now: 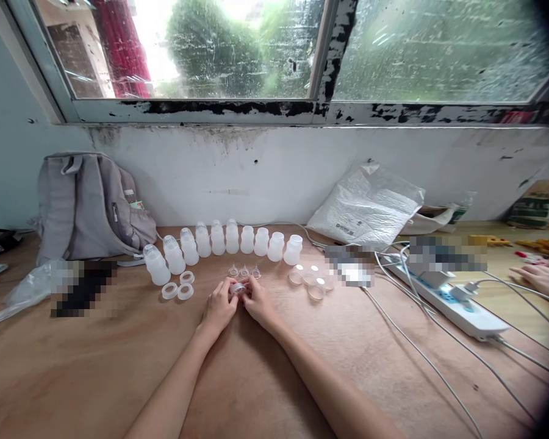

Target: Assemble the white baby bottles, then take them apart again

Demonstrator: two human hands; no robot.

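Note:
My left hand (pixel 221 303) and my right hand (pixel 257 299) meet near the table's middle, their fingers closed around a small, round, translucent bottle ring (pixel 238 289). Fingers cover part of it, so I cannot tell if a nipple sits inside. Just beyond my fingertips stand three clear nipples (pixel 244 271). White screw rings (pixel 185 291) lie to the left of my hands. On the right are several clear dome caps (pixel 315 290). Frosted baby bottles (pixel 217 239) form a curved row behind; those on the left wear clear caps, while those on the right have uncovered tops.
A grey backpack (pixel 80 207) leans on the wall at left, near a clear plastic bag (pixel 32 292). On the right lie a silver padded mailer (pixel 368 204), a white power strip (pixel 457 302) and trailing cables. Another person's hand (pixel 542 277) rests at the far right.

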